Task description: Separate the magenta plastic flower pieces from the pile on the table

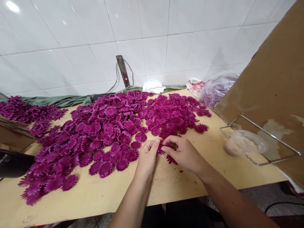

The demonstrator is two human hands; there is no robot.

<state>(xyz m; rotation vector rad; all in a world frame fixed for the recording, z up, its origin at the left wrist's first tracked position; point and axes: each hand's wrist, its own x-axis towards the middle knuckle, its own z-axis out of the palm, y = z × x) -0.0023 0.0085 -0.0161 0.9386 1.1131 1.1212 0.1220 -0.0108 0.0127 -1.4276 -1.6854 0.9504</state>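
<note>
Between my two hands is a magenta fabric flower piece (pixel 161 148) with fringed petals. My left hand (pixel 149 152) is closed and pinches its left side, thumb on top. Curled at its right edge are the thumb and fingers of my right hand (pixel 179 150), also closed on it. Another magenta petal piece (pixel 171 160) lies on the table just under my right hand. Beyond my hands spreads a heap of flatter magenta flower pieces (pixel 171 112). To the left lies a larger pile of cupped, curled-edge flower pieces (pixel 106 126).
More star-shaped magenta pieces (pixel 30 110) lie at the far left, near a black cup (pixel 14 164). On the right are a wire frame (pixel 273 129), a clear plastic tub (pixel 247 142), a cardboard sheet (pixel 268 76) and a plastic bag (pixel 216 90). A white-tiled wall (pixel 154 41) backs the table.
</note>
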